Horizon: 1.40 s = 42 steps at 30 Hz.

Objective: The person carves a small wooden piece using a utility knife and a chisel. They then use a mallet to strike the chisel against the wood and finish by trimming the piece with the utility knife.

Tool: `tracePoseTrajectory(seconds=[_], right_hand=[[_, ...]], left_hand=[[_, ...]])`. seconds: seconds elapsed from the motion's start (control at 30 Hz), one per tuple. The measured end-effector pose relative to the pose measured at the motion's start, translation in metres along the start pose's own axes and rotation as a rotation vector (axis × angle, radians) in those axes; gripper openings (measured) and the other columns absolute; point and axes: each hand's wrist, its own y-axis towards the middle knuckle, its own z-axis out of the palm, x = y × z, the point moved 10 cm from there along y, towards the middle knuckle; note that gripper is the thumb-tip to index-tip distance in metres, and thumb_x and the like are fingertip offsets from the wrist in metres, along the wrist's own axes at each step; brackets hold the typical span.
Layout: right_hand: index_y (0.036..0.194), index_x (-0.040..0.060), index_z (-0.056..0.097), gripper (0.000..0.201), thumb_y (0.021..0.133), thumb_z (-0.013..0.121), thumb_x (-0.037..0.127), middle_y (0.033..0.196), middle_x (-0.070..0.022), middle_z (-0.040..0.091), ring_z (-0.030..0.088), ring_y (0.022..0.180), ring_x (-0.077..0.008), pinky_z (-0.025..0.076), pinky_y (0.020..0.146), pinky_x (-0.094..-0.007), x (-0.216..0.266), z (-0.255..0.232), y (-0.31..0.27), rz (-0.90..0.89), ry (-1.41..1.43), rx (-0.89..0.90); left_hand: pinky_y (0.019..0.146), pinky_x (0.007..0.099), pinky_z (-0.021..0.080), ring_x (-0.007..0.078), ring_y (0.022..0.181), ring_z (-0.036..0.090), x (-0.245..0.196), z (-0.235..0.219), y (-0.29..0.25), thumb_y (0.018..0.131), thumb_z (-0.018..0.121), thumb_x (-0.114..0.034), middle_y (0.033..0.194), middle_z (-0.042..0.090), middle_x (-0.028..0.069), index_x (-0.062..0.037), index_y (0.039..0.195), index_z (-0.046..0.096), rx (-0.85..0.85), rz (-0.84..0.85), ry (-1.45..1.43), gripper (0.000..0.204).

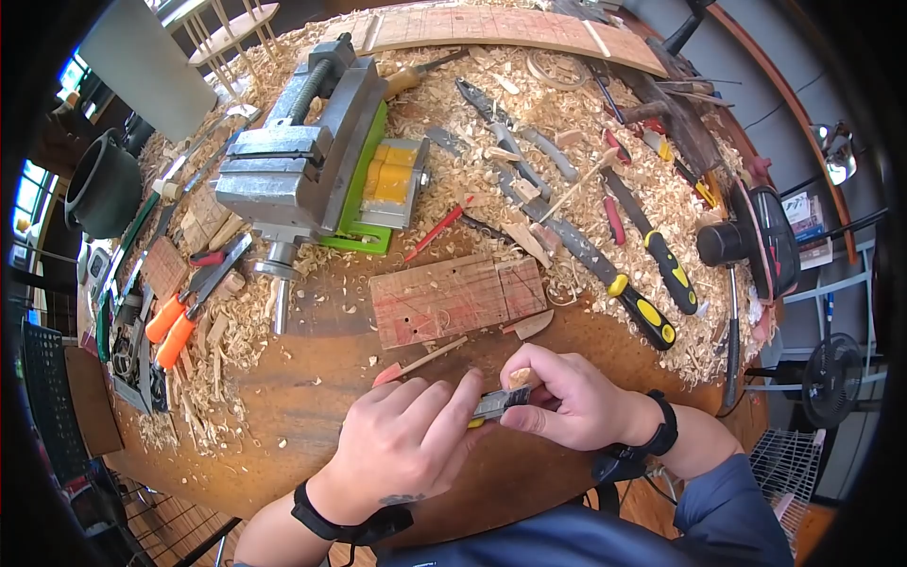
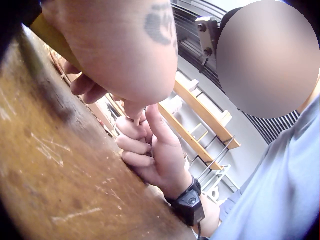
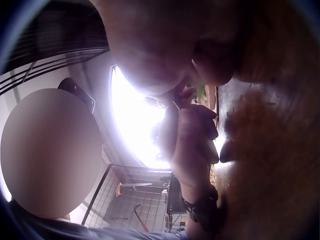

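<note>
Over the table's near edge, my two hands meet in the head view. My left hand (image 1: 402,437) grips a yellow utility knife (image 1: 491,404) with a grey metal front. Its yellow handle (image 2: 54,40) shows beside the palm in the left wrist view. My right hand (image 1: 574,402) pinches a small pale piece of wood (image 1: 519,377) between thumb and fingers, right at the knife's front. Most of that piece is hidden by the fingers. Just beyond the hands lie a thin red-tipped stick (image 1: 420,360) and a small wood offcut (image 1: 531,324).
A reddish board (image 1: 435,302) lies in front of the hands. The metal vise (image 1: 283,170) stands at left, near orange-handled tools (image 1: 175,331). Yellow-and-black-handled files (image 1: 642,312) lie at right among wood shavings (image 1: 567,123). A long plank (image 1: 491,28) crosses the back.
</note>
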Motion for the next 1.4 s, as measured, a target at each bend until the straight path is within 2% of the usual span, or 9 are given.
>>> tracePoseTrajectory(seconds=[0.07, 0.3, 0.47, 1.0, 1.1, 1.2, 1.3, 1.37, 1.4], right_hand=[[0.116, 0.0025, 0.053, 0.036, 0.105, 0.076, 0.028, 0.078, -0.0061, 0.064, 0.059, 0.066, -0.0101, 0.048, 0.06, -0.0299, 0.005, -0.002, 0.0, -0.071, -0.045, -0.033], [0.112, 0.0032, 0.056, 0.039, 0.104, 0.076, 0.035, 0.075, -0.0082, 0.067, 0.064, 0.063, -0.0156, 0.051, 0.061, -0.0307, 0.004, 0.001, -0.001, -0.036, -0.092, 0.007], [0.105, 0.0029, 0.056, 0.041, 0.103, 0.077, 0.038, 0.068, -0.01, 0.066, 0.067, 0.057, -0.0204, 0.049, 0.053, -0.0327, 0.008, -0.002, -0.002, -0.113, -0.144, -0.056], [0.095, 0.0037, 0.057, 0.041, 0.1, 0.08, 0.038, 0.062, -0.009, 0.059, 0.061, 0.052, -0.0222, 0.046, 0.051, -0.035, 0.012, -0.007, -0.003, -0.154, -0.257, -0.165], [0.094, 0.0042, 0.057, 0.041, 0.101, 0.079, 0.037, 0.063, -0.0101, 0.058, 0.06, 0.053, -0.0212, 0.045, 0.051, -0.0353, 0.013, -0.008, -0.002, -0.16, -0.273, -0.186], [0.098, 0.0046, 0.058, 0.041, 0.101, 0.079, 0.039, 0.064, -0.0068, 0.055, 0.055, 0.054, -0.0164, 0.043, 0.052, -0.033, 0.008, -0.008, -0.002, -0.141, -0.193, -0.2], [0.109, 0.0045, 0.059, 0.041, 0.101, 0.079, 0.039, 0.066, -0.0029, 0.051, 0.048, 0.056, -0.0115, 0.04, 0.054, -0.0301, 0.011, -0.009, -0.001, -0.122, -0.119, -0.161], [0.125, 0.0022, 0.056, 0.049, 0.102, 0.078, 0.04, 0.081, 0.0, 0.064, 0.055, 0.066, -0.0047, 0.044, 0.058, -0.024, 0.001, -0.005, -0.002, -0.052, -0.139, -0.08], [0.125, 0.0022, 0.056, 0.049, 0.102, 0.078, 0.04, 0.081, 0.0, 0.064, 0.055, 0.066, -0.0047, 0.044, 0.058, -0.024, 0.001, -0.005, -0.002, -0.052, -0.139, -0.08]], left_hand=[[0.066, 0.0361, 0.053, 0.0184, 0.064, 0.062, 0.001, 0.001, 0.0, 0.082, 0.083, -0.024, 0.08, 0.062, 0.0025, 0.0019, 0.126, 0.069, 0.016, -0.023, -0.024, 0.053], [0.058, 0.0318, 0.051, 0.0172, 0.061, 0.061, -0.001, 0.0, -0.001, 0.084, 0.083, -0.023, 0.079, 0.062, 0.0026, 0.0035, 0.125, 0.07, 0.002, 0.005, -0.045, 0.05], [0.057, 0.0318, 0.051, 0.0164, 0.061, 0.06, -0.002, -0.002, -0.002, 0.084, 0.083, -0.024, 0.078, 0.062, 0.0027, 0.0037, 0.125, 0.071, -0.002, 0.016, -0.036, 0.05], [0.056, 0.0307, 0.049, 0.0149, 0.059, 0.058, -0.003, -0.006, -0.002, 0.081, 0.079, -0.019, 0.076, 0.059, 0.002, 0.005, 0.125, 0.071, -0.039, 0.032, 0.065, 0.051], [0.057, 0.0309, 0.051, 0.0158, 0.06, 0.059, -0.001, -0.007, -0.001, 0.081, 0.079, -0.019, 0.076, 0.06, 0.003, 0.0061, 0.125, 0.071, -0.051, -0.001, 0.083, 0.051], [0.06, 0.032, 0.053, 0.0169, 0.061, 0.061, 0.001, -0.014, -0.002, 0.081, 0.079, -0.02, 0.078, 0.062, 0.0045, 0.0068, 0.125, 0.071, -0.154, 0.007, 0.113, 0.051], [0.062, 0.0334, 0.055, 0.0177, 0.061, 0.062, 0.002, -0.013, -0.003, 0.081, 0.08, -0.02, 0.078, 0.063, 0.0053, 0.0067, 0.125, 0.071, -0.139, -0.023, 0.081, 0.052], [0.062, 0.0343, 0.055, 0.0183, 0.061, 0.062, 0.002, -0.009, -0.002, 0.082, 0.08, -0.02, 0.079, 0.064, 0.0054, 0.0065, 0.125, 0.071, -0.092, -0.021, 0.056, 0.052], [0.062, 0.0343, 0.055, 0.0183, 0.061, 0.062, 0.001, -0.008, -0.002, 0.082, 0.08, -0.02, 0.079, 0.064, 0.0054, 0.0065, 0.125, 0.071, -0.091, -0.021, 0.056, 0.052]])
